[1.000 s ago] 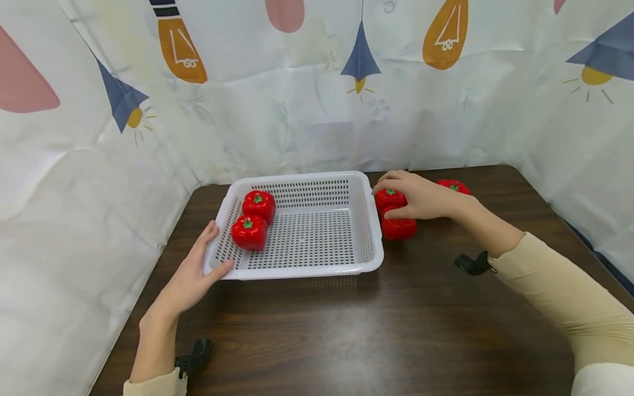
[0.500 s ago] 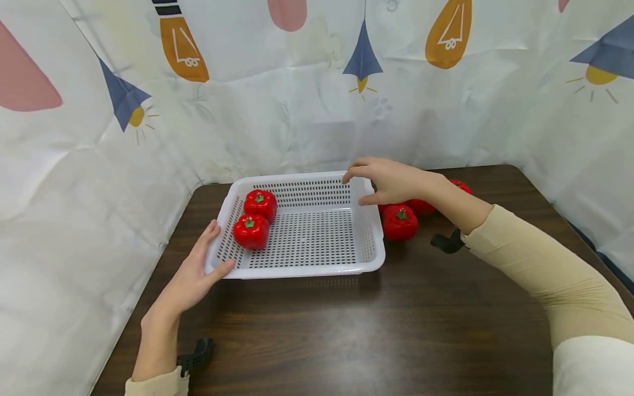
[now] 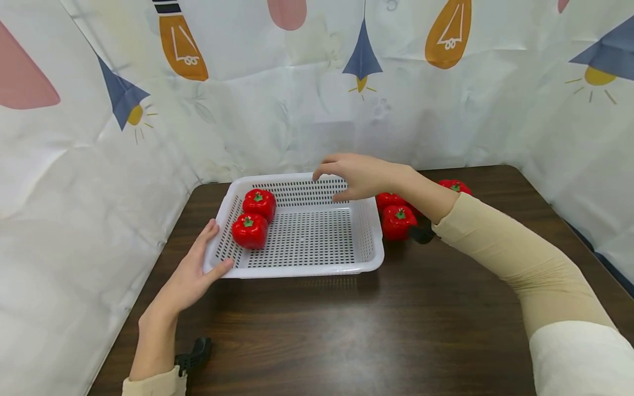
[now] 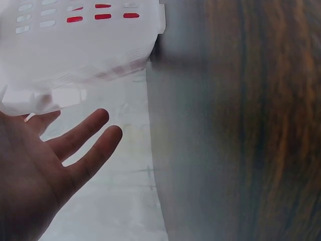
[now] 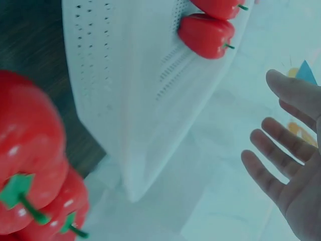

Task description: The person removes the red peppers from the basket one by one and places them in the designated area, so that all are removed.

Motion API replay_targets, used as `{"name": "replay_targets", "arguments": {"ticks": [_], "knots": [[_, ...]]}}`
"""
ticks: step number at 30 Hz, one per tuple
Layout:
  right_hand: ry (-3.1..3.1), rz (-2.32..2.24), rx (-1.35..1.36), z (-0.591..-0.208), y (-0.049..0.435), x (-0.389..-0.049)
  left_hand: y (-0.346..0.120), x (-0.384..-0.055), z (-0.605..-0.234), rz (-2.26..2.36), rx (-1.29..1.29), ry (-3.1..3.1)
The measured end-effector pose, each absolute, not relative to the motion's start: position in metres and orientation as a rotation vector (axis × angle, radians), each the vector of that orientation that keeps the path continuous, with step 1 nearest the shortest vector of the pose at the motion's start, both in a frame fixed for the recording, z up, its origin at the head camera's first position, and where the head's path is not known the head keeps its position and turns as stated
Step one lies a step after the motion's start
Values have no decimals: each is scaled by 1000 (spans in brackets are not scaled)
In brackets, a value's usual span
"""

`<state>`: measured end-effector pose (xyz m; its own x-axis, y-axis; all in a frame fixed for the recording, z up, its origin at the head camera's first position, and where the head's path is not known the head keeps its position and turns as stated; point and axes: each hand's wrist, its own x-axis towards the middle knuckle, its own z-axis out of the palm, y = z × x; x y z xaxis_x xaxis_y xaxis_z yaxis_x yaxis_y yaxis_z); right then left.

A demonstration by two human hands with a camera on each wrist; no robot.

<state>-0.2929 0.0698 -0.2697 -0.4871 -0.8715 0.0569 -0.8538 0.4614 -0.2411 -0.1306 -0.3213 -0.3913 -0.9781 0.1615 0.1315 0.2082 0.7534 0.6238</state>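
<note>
Steadying seems to be the reason why the left hand (image 3: pixel 188 278) is placed at the near left corner of the white basket (image 3: pixel 297 271): its thumb is laid on the near rim, and its fingers are spread rather than curled. The right hand (image 3: pixel 364 175) is held over the far right part, loosely bent and open, with nothing seen in it; perhaps it is held high so that the rim is cleared. Two red peppers (image 3: pixel 250 231) are set together at the basket's left end. Other peppers (image 3: pixel 398 223) are grouped on the dark, wood-grained table (image 3: pixel 297 330) just beside its right side, probably for easy reach. Thin plastic, pierced with slots, is suggested by the basket; the peppers are lobed and glossy, green-stemmed.
</note>
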Motion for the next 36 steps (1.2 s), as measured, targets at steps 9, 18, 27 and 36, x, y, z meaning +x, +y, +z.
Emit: {"name": "replay_targets", "arguments": {"ticks": [9, 18, 27, 36], "knots": [[2570, -306, -1601, -265, 42, -295, -321, -131, -392, -1032, -310, -2874], [2513, -344, -1600, -268, 7, -296, -322, -131, -393, -1024, -306, -2880], [2463, -272, -1613, -277, -23, -294, -321, -132, -391, -1035, -313, -2877], [2394, -207, -1632, -287, -50, -292, -321, -131, -389, -1053, -319, -2884]]}}
